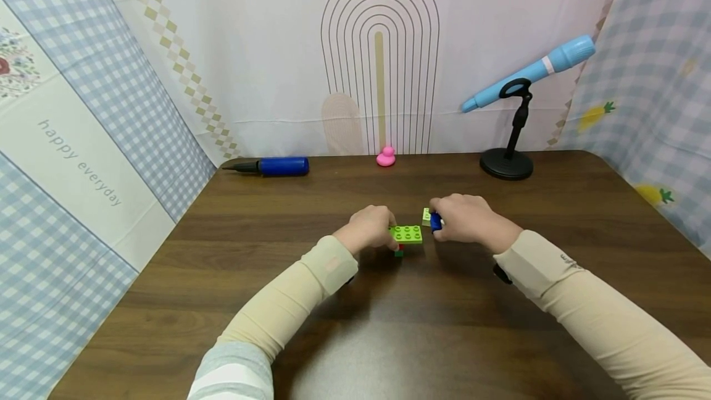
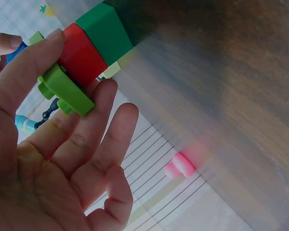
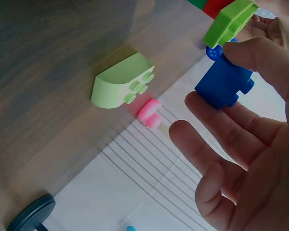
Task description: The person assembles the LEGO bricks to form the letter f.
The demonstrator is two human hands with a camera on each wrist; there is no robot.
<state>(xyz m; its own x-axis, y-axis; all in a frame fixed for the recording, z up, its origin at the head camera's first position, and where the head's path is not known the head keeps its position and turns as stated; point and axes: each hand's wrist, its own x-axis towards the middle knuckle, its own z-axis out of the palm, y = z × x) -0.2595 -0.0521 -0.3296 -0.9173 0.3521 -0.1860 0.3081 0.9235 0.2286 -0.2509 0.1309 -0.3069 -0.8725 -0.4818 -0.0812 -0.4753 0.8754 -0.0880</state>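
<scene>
My left hand (image 1: 371,227) pinches a small stack of toy building bricks between thumb and fingers. On top of that stack is a flat lime-green studded brick (image 1: 408,235), with a red brick (image 2: 83,54) and a dark green brick (image 2: 105,33) below it. To the right, my right hand (image 1: 463,220) pinches a blue brick (image 3: 223,82) by thumb and fingertips, its studs turned toward the palm. A pale green brick (image 3: 119,83) with one rounded end stands on the table just beyond the blue one, partly hidden by it in the head view.
At the back of the brown table (image 1: 250,276) sits a pink toy duck (image 1: 386,157). A blue-handled tool with a black tapered tip (image 1: 283,166) lies back left. Back right, a black stand (image 1: 507,163) rises near a light blue flashlight-shaped object (image 1: 530,73).
</scene>
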